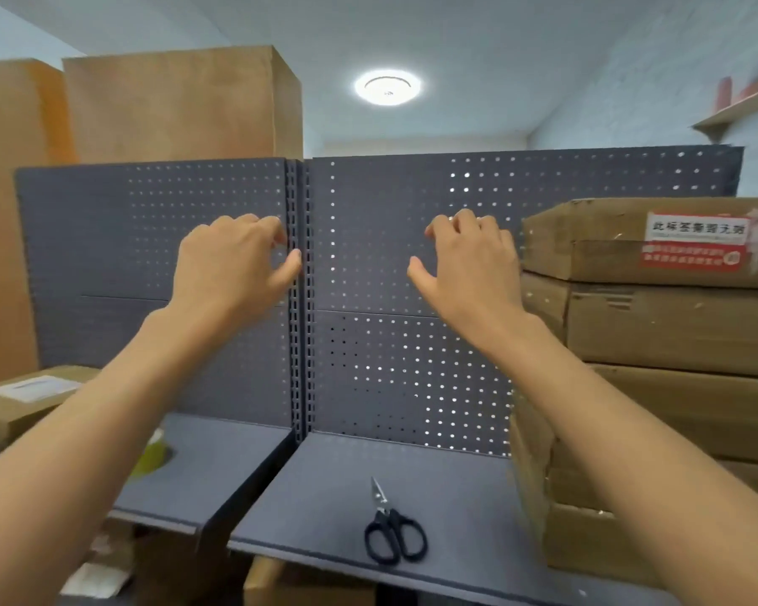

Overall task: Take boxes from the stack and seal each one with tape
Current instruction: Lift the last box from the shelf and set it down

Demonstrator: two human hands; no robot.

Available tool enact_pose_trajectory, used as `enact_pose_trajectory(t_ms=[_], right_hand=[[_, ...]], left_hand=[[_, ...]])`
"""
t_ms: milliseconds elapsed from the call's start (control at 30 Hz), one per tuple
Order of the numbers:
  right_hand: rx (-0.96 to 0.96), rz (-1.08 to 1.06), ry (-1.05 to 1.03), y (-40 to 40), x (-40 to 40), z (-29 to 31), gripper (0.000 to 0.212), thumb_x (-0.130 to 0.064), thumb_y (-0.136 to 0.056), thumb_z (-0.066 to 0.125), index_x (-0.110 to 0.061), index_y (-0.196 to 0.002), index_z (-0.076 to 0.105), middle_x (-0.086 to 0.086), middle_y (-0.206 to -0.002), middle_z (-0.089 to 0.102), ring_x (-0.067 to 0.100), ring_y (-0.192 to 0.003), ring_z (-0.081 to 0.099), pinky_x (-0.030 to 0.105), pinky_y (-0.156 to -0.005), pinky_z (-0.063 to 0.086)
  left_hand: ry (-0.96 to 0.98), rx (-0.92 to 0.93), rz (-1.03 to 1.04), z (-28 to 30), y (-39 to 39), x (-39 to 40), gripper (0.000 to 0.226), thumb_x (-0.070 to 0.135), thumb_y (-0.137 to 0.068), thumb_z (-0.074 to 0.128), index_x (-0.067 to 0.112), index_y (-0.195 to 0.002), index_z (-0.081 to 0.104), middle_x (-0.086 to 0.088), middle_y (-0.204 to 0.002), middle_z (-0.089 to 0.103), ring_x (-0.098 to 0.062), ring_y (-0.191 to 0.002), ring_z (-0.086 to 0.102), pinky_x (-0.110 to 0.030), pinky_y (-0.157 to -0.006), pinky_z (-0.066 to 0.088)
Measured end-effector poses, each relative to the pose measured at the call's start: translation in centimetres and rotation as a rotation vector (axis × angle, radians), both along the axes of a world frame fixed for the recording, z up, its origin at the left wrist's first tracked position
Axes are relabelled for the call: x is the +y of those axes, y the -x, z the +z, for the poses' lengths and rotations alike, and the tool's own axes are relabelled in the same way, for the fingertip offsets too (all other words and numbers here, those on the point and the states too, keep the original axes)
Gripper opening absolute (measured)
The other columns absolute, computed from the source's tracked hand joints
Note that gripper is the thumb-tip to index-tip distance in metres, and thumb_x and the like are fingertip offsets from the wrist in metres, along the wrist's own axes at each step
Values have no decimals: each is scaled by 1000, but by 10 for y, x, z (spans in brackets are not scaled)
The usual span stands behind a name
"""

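Two empty hands, left (233, 260) and right (469, 260); one scissors (394, 533).

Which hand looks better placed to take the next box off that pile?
Probably the right hand. It hangs open beside the top box of the stack at the right. The left hand is also empty but sits farther off, in front of the pegboard.

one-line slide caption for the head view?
Both hands, left hand and right hand, raised empty before pegboard; scissors on shelf, box stack at right.
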State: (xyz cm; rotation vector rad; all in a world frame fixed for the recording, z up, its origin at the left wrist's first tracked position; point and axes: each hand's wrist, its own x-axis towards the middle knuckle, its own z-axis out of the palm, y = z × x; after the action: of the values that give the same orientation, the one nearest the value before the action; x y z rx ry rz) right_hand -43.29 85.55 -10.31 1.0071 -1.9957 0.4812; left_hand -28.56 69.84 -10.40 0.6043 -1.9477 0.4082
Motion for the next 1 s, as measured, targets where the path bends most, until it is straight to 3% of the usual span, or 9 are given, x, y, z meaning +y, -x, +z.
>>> enact_pose_trajectory(t_ms=[467,633,1000], right_hand=[[-79,277,-6,-171,-210,-35,39,-40,-96,44,-13,-122,51,7,-121,51,27,-110,46,35,-93,34],[-88,308,-34,-204,-264,-43,39,-39,-96,45,-11,-122,51,9,-121,50,29,-111,45,36,-92,33],[-69,305,-4,-237,-398,-53,38,-39,-96,44,-12,-121,52,8,-122,50,27,-110,45,35,-90,33]], left_hand=[[-49,-63,132,-35,-191,-168,32,38,-94,53,12,-108,65,-7,-108,68,-28,-95,62,-36,-72,47],[-57,-78,195,-46,-225,-217,33,39,-94,51,12,-107,64,-7,-105,68,-27,-92,61,-32,-65,42],[-22,-84,165,-54,-255,-344,31,38,-95,51,13,-107,65,-6,-105,68,-25,-93,62,-31,-68,43]])
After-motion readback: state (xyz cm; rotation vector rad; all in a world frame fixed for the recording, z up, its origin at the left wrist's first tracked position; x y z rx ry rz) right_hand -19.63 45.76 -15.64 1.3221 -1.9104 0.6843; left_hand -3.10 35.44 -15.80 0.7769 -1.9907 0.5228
